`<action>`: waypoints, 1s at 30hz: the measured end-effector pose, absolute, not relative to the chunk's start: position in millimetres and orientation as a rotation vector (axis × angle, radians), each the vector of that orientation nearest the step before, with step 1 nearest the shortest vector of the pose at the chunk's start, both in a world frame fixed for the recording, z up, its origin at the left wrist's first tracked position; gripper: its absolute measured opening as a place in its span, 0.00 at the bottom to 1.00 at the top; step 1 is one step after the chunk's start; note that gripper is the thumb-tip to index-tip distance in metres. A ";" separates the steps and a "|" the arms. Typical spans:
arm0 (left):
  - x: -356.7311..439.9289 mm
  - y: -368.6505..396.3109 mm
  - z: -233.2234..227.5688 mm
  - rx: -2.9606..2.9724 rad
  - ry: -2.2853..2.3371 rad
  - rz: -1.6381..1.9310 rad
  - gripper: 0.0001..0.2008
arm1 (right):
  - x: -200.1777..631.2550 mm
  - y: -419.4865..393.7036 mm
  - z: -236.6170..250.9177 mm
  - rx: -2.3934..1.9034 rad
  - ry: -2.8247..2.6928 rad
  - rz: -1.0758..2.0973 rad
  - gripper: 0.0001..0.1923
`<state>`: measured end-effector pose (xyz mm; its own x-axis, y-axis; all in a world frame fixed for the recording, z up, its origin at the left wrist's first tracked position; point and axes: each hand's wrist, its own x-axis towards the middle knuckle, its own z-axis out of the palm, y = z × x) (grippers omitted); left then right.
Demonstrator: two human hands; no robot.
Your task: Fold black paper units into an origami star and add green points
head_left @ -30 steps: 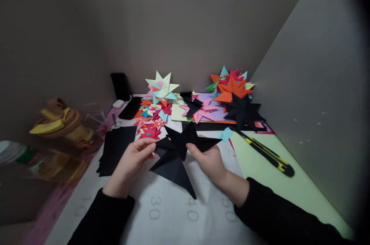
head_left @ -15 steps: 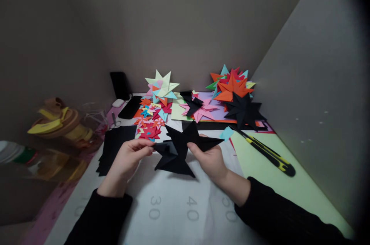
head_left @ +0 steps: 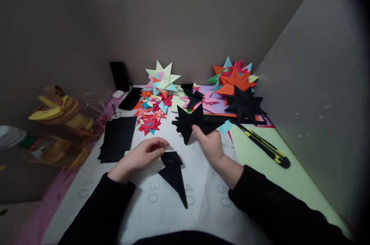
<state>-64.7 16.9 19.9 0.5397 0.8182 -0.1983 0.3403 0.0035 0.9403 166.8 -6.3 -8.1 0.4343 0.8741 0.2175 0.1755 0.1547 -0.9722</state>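
Observation:
My right hand (head_left: 212, 143) pinches a partly assembled black paper star (head_left: 188, 121) by its lower edge and holds it a little above the white mat (head_left: 173, 206). A separate folded black paper point (head_left: 173, 172) lies flat on the mat in front of me. My left hand (head_left: 141, 155) rests on the mat just left of that piece, fingertips curled close to its top edge. I cannot tell whether they touch it.
A stack of black paper sheets (head_left: 118, 138) lies at left. Small coloured paper stars (head_left: 150, 116) and larger stars (head_left: 236, 83) crowd the back. A yellow-black utility knife (head_left: 264, 146) lies on a pale green sheet (head_left: 274, 175) at right. Scissors (head_left: 115, 113), a phone (head_left: 130, 103), bottles (head_left: 34, 143) stand left.
The two hands have parted. The single black point has come away from the star and now lies on the mat; my right hand has carried the star up and away.

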 end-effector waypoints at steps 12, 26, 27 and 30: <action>-53.5 -0.6 16.5 2.160 0.824 0.497 0.10 | 168.4 -6.5 -11.3 -1.295 -1.041 0.669 0.15; -45.7 -2.7 3.5 2.389 0.995 0.323 0.06 | 167.2 -8.4 -13.3 -1.319 -1.046 0.686 0.17; -43.6 -4.5 2.5 2.427 1.034 0.301 0.08 | 167.1 -8.4 -13.4 -1.321 -1.049 0.686 0.17; -39.4 -15.7 -1.0 2.607 1.048 0.253 0.05 | 166.2 -8.8 -12.8 -1.313 -1.054 0.688 0.16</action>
<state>-39.4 -15.7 -1.0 0.7153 0.6975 0.0442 0.6411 -0.6800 0.3558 166.2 -8.8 -12.8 0.4036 0.8878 0.2213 0.1544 0.1723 -0.9729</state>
